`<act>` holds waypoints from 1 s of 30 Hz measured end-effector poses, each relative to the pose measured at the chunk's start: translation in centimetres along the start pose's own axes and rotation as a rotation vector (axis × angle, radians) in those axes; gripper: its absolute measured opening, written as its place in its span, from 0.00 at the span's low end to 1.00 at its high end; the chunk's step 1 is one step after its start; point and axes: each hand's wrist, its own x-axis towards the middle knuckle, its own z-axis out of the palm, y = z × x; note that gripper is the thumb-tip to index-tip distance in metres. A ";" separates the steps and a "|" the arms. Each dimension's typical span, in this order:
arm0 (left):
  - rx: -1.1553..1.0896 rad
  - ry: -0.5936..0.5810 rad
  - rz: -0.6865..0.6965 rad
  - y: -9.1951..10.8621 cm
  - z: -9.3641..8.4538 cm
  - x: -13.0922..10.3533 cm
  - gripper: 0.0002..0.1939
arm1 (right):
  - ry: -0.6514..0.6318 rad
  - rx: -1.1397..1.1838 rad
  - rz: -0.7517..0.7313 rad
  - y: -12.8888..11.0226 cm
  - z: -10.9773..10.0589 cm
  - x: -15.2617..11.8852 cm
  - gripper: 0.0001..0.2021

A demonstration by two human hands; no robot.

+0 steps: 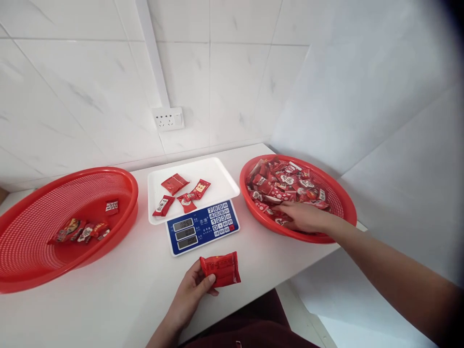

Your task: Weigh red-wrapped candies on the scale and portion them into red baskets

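In front of the scale, my left hand [195, 285] pinches a red snack packet [222, 269] between thumb and fingers, above the table's front edge. My right hand [302, 216] reaches into the right red basket [344, 208], which is heaped with red snack packets [286, 180]. Its fingers are apart and touch the packets near the basket's front left side; the fingertips are partly hidden. Between the baskets stands a digital scale [203, 226] with a blue keypad panel. Several red packets [174, 183] lie on its white tray [217, 179].
At the left, another red basket [119, 179] is tilted and holds several packets [85, 231] at its bottom. All this stands on a white table [145, 290] against a tiled wall [235, 87]. A power socket [168, 119] is fixed behind the scale.
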 end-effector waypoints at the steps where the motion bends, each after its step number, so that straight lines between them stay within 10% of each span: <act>1: -0.003 0.001 -0.005 0.0 0.1 0.0 0.20 | -0.007 -0.003 -0.007 -0.4 0.3 0.1 0.21; 7: -0.030 0.020 -0.029 0.1 0.2 0.2 0.23 | 0.057 0.080 0.006 -2.1 -1.0 0.6 0.19; 13: -0.054 0.037 -0.034 0.0 0.1 0.3 0.24 | 0.342 0.026 0.182 2.4 -4.2 3.6 0.19; 20: -0.014 0.019 -0.015 -0.4 0.1 0.4 0.23 | 0.332 -0.023 0.192 4.1 -3.0 5.4 0.17; 30: -0.017 0.023 -0.017 -0.7 0.1 0.6 0.24 | 0.367 0.254 0.316 4.1 -7.0 2.2 0.18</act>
